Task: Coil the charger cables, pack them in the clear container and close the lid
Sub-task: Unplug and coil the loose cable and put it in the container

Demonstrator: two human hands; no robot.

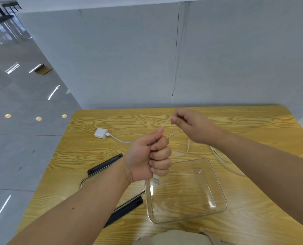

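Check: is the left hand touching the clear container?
Apart. Head view shows the left hand fisted around a white cable, its USB plug hanging above the clear container.

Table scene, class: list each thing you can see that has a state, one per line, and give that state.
Container: open, empty, upright on the table.
Lid: off, lying left of the container, partly under the left arm.
Cable: uncoiled, stretched between both hands, USB plug sticking out below the left fist.
Charger: on the table, a white cable plugged in.
Left hand: fist shut on the cable.
Right hand: pinching the cable.
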